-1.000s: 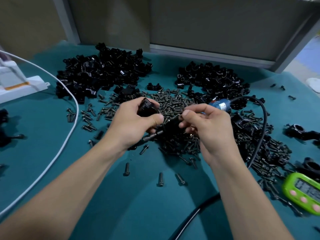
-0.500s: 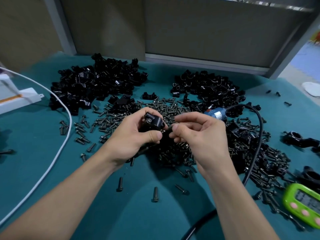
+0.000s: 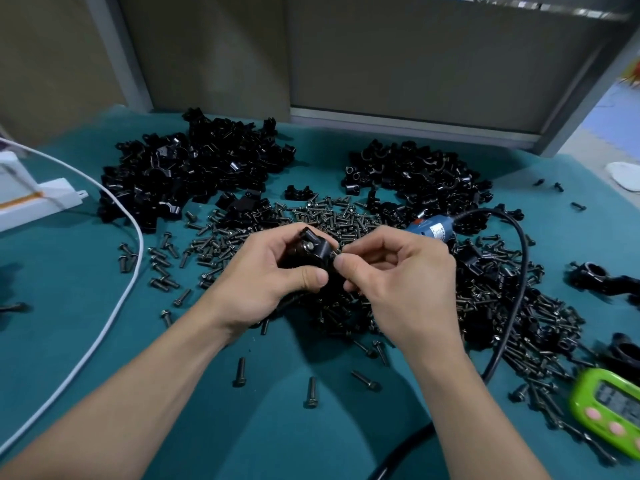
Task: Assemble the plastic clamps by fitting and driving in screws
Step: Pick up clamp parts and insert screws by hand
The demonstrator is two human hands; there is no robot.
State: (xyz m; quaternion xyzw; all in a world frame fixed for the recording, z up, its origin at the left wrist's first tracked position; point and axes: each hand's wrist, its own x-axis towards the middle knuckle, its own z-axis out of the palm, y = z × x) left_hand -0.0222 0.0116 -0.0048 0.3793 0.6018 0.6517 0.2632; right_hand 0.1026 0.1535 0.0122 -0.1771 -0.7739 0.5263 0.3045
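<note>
Head view: left hand [image 3: 273, 271] grips a black plastic clamp [image 3: 311, 252] above the screw pile [image 3: 332, 216]; right hand [image 3: 398, 271] pinches a screw [image 3: 336, 252] at its side. Keep the clamp steady and the screw square to the hole.

You have black plastic clamps [image 3: 194, 174] and dark grey screws [image 3: 332, 211] on a teal mat [image 3: 69, 282], with a white cable [image 3: 114, 306], a blue tool [image 3: 431, 230] and a lime-green timer [image 3: 609, 410] with pink buttons.
</note>
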